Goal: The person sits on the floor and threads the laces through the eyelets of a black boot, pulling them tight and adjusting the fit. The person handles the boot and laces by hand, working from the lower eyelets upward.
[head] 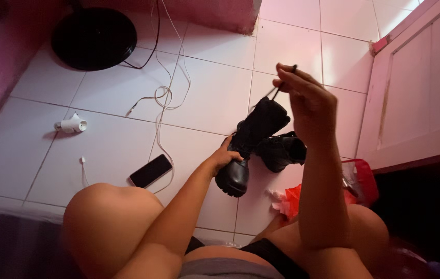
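- Left hand [225,156] closed in a grip around the boot [251,147], steadying it upright above the floor [204,98].
- Right hand [302,98] raised above the boot, pinching the lace [281,87] taut.
- Black, glossy at the toe, tall in the shaft.
- 1 more boot [282,151] lying just behind; phone [150,170] left of the boot.

A dark phone [150,170] lies on the tiles near white cables [164,95] (one tangled).
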